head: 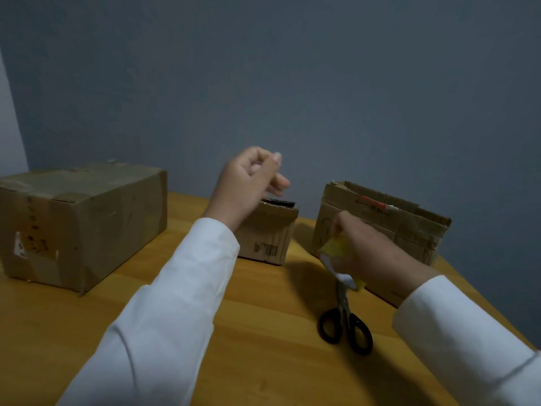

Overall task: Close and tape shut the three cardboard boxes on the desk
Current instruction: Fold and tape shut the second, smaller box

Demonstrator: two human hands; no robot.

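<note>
Left hand point(248, 186) is being held raised over the small middle box point(268, 232), its fingers loosely curled and pinched together; whether anything is being pinched cannot be told. Right hand point(371, 253) is being wrapped around a yellow tape roll point(336, 247) in front of the right box point(386, 224), whose top flaps are standing open. Black-handled scissors point(347, 323) are lying on the wooden desk point(248, 332) just below that hand. A large taped box point(82, 221) is sitting at the left.
</note>
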